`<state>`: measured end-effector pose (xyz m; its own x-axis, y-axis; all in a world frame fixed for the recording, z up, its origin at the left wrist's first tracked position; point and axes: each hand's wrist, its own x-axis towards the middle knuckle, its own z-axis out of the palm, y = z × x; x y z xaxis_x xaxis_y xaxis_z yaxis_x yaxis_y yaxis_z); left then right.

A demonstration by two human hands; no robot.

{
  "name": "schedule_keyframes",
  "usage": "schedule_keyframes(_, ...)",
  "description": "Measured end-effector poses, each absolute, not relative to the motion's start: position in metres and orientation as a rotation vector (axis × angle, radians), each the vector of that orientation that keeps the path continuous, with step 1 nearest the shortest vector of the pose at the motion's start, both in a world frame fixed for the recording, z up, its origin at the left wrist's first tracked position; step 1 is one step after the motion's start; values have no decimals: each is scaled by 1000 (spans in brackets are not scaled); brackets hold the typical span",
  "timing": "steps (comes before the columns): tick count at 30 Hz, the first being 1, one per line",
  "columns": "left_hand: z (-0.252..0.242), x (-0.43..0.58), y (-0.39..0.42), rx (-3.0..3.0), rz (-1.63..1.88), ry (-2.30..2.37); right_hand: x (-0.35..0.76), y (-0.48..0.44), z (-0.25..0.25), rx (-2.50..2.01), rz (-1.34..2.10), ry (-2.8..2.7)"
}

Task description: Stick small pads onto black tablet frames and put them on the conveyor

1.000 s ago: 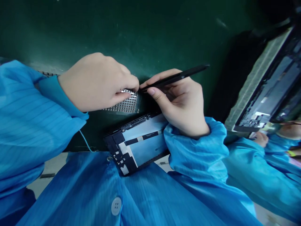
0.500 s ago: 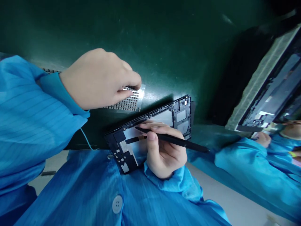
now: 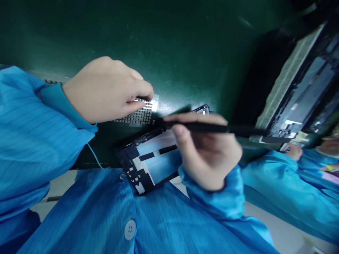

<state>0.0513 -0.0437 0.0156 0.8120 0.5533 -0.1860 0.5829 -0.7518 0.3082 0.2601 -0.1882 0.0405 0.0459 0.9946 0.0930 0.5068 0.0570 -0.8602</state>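
Observation:
My left hand (image 3: 108, 90) is closed, thumb and index finger pinching the right part of a clear sheet with rows of small grey squares (image 3: 140, 117). My right hand (image 3: 209, 151) grips a black pointed tool (image 3: 201, 127) like a pen and is blurred by motion. The tool's tip is near the sheet's right edge. Below lies an open electronic device frame (image 3: 164, 162), tilted, its lower left corner against my blue coat. My right hand hides the device's right part.
On the right, a foam-edged holder (image 3: 288, 77) bears more device frames (image 3: 304, 95). A person's hand (image 3: 294, 151) and blue sleeves are at the lower right. The table (image 3: 169, 42) is dark green.
My right hand has moved up and to the right with the black tool, from over the device's inside to near the sheet. My left hand keeps its pinch; the view has shifted slightly.

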Motion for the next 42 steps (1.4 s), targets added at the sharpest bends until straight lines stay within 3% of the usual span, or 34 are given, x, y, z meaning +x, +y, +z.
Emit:
schedule_keyframes(6, 16, 51, -43, 2570, -90, 880, 291, -119, 19, -1456, 1124, -1682)
schedule_keyframes(19, 19, 51, -44, 2599, -184, 886, 290, -118, 21, -1437, 1166, -1618)
schedule_keyframes(29, 14, 43, -43, 2655, -84, 851, 274, -214, 4, -1487, 594, -1109)
schedule_keyframes(36, 15, 44, -42, 2582, -135, 912, 273, -212, -5, -1535, 533, -1163)
schedule_keyframes(42, 15, 43, -42, 2593, -90, 889, 286, -204, 22, -1632, 548, -1396)
